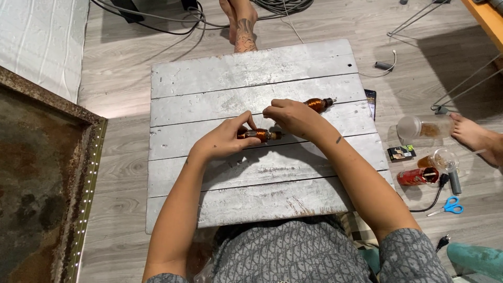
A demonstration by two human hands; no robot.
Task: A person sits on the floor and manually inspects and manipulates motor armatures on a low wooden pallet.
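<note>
Low board table [251, 194], grey planks w/ gaps, sits on wood floor [120, 120]. On it: copper coil [258, 134] at centre, 2nd coil [317, 104] toward 1 o'clock. Floor at 3 o'clock of table: jar [419, 127], red can [417, 176], blue scissors [449, 205], small box [401, 153]. Cables [157, 23] at 11–12 o'clock.

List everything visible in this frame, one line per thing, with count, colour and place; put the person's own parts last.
copper coil: 1, copper-brown, board centre, in both hands
second coil: 1, copper-brown, board, beyond right hand
plank board: 1, whitewashed grey, floor centre
scissors: 1, blue-handled, floor right
red can: 1, lying, floor right
clear jar: 1, lying, floor right
cables: several, dark, top
rusty tray: 1, brown, left
another person's foot: 1, right edge
left hand: on coil
right hand: on coil
</note>
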